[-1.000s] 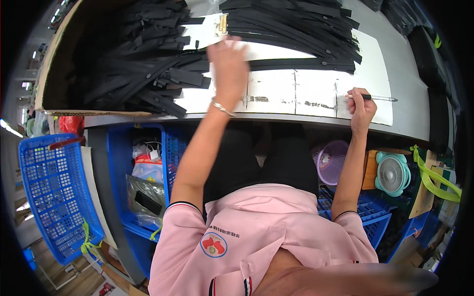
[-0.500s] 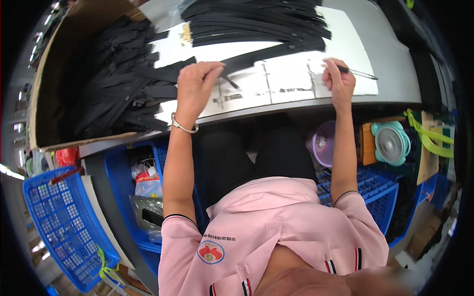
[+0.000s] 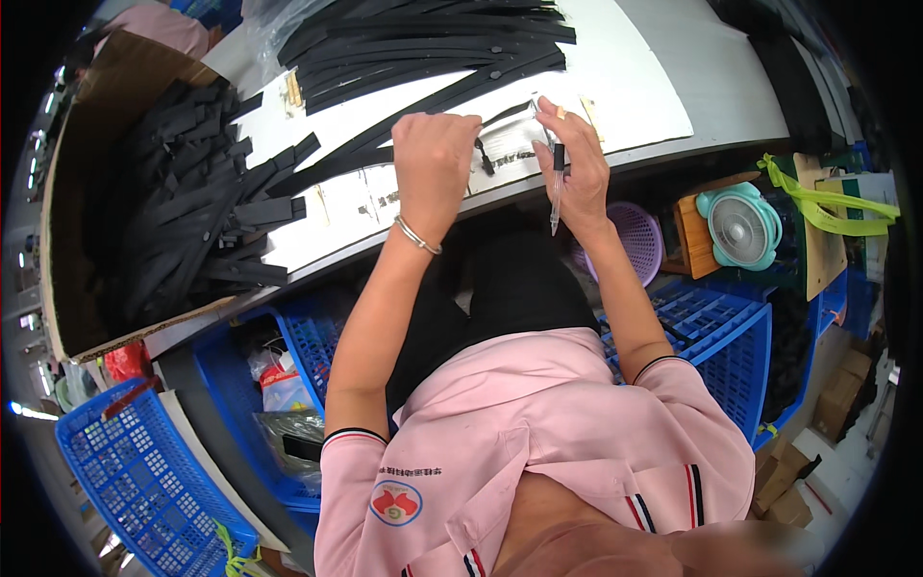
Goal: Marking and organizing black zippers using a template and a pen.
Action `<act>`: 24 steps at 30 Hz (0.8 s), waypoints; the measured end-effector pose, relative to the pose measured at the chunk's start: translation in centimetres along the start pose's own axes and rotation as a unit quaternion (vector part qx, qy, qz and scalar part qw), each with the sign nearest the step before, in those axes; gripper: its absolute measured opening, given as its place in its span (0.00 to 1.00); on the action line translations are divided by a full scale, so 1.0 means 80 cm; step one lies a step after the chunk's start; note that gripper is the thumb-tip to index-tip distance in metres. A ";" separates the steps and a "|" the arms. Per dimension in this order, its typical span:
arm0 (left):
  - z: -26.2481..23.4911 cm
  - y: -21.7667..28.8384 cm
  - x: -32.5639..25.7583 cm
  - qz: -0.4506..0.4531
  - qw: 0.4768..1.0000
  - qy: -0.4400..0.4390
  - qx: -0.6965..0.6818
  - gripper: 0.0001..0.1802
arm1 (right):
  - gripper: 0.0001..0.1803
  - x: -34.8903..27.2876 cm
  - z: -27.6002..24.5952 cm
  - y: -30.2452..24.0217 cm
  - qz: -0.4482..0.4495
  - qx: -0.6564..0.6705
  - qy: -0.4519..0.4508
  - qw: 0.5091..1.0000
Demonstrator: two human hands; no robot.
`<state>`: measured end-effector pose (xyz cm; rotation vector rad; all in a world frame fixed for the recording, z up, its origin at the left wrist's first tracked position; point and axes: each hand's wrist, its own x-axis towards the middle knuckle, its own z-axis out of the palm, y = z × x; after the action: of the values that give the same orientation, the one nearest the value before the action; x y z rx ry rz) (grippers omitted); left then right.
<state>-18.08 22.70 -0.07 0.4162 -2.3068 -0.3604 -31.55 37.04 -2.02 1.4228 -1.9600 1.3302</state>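
Note:
My left hand is closed over the front of the white board, gripping a black strap that trails left toward the box. A short dark end dangles beside its fingertips. Close by on the right, my right hand holds a pen with a clear barrel and a dark middle, its tip pointing down toward me. A thin black strip spans the gap between the two hands; whether the right fingers pinch it, I cannot tell. Dark marks show on the board under the hands.
A cardboard box full of loose black straps stands at the left. More black straps lie in a pile at the back of the board. Below the table edge are blue crates, a purple basket and a small teal fan.
My right hand has come left, close to my left hand, and the pen has swung from pointing right to pointing down. My left hand has shifted right. The whole view has turned somewhat.

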 end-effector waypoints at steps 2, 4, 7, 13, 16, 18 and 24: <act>0.003 0.007 -0.010 0.029 0.999 -0.008 0.019 0.09 | 0.21 0.003 -0.005 -0.004 -0.006 -0.007 -0.003 1.000; 0.013 0.017 -0.025 0.026 1.000 -0.006 0.002 0.10 | 0.19 -0.001 -0.010 -0.001 -0.013 -0.016 -0.007 1.000; 0.020 0.030 -0.041 0.006 1.000 -0.005 -0.009 0.12 | 0.17 -0.019 -0.012 0.010 -0.054 -0.063 -0.118 0.990; 0.012 0.037 -0.071 -0.037 0.995 -0.073 0.053 0.21 | 0.16 -0.027 -0.016 0.005 -0.065 -0.150 -0.089 0.983; -0.010 0.030 -0.087 -0.089 0.985 -0.105 0.105 0.27 | 0.20 -0.032 -0.025 0.022 -0.016 -0.169 -0.104 0.980; -0.023 0.025 -0.099 -0.117 0.980 -0.103 0.122 0.28 | 0.21 -0.033 -0.031 0.031 -0.012 -0.178 -0.116 0.977; -0.062 0.005 -0.133 -0.197 0.960 -0.098 0.172 0.32 | 0.20 -0.039 -0.037 0.057 -0.004 -0.181 -0.119 0.976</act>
<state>-7.51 26.67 -3.24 1.0642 -2.4782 -0.1937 -34.91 41.38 -5.06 1.4541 -2.2034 0.7704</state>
